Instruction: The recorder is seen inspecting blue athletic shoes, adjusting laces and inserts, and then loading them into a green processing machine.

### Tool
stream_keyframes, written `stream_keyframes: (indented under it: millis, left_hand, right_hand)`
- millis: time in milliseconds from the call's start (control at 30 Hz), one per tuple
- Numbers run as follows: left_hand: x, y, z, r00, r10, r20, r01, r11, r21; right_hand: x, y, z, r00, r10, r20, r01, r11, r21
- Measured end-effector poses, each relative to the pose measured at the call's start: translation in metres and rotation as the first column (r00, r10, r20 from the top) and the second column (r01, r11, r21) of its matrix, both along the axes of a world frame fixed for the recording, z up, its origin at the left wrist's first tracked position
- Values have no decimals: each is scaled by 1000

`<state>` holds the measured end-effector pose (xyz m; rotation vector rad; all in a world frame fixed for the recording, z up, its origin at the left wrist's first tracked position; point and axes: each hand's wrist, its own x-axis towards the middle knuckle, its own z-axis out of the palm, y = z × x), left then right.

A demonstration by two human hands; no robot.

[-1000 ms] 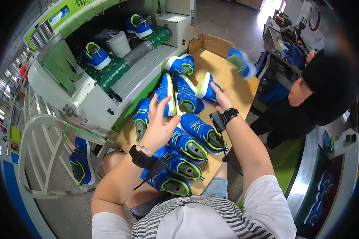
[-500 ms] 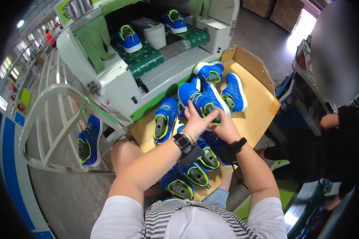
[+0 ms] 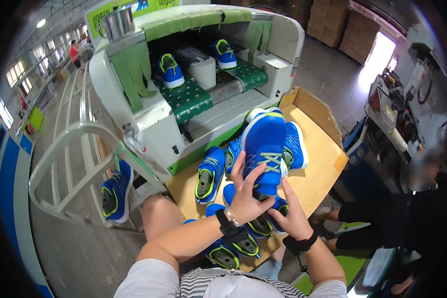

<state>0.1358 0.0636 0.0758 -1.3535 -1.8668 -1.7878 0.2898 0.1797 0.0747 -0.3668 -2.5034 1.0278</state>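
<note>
A blue sneaker (image 3: 264, 141) with yellow-green laces is held up over the board, its toe pointing away from me. My left hand (image 3: 249, 198) grips its heel end from the left, fingers along the side and thumb underneath. On the other side of the heel, my right hand (image 3: 294, 214) holds it between raised fingers and thumb. Left of it, another blue sneaker (image 3: 210, 174) rests on the tan board (image 3: 319, 149). A further sneaker (image 3: 295, 145) lies right of the held one. Several more, with dark green lasts inside, crowd beneath my wrists, partly hidden by them.
Ahead stands a white machine (image 3: 156, 119) with perforated green belts (image 3: 188, 103) carrying two sneakers. A metal rack (image 3: 77, 126) on the left holds a single sneaker (image 3: 117, 193). The board has a raised cardboard edge (image 3: 315, 111). Another person (image 3: 397, 218) is at the right.
The held sneaker has been raised and tilted, its toe now pointing away and its laces toward me. My right hand has shifted to the heel's right side. The view has shifted too.
</note>
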Motion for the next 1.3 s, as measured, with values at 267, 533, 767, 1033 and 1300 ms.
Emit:
stream_keyframes:
  millis: [267, 533, 767, 1033, 1300]
  left_hand:
    - [-69, -28, -3, 919, 174, -354, -202, 978, -43]
    - [-108, -43, 7, 846, 202, -493, -237, 972, -9]
    - [-111, -32, 28, 911, 257, -323, -297, 951, -81]
    - [-212, 21, 89, 788, 435, 435, -437, 894, -103]
    - [-237, 30, 91, 682, 618, 391, -566, 784, -253]
  right_hand:
    - [60, 0, -59, 960, -192, 206, 225, 962, -152]
    - [65, -13, -70, 956, -269, 120, 293, 908, -299]
    - [68, 0, -101, 948, -313, 49, 309, 879, -364]
    - [59, 16, -68, 922, -385, 35, 309, 678, -668]
    - [-32, 73, 19, 906, -352, -236, 154, 792, -590]
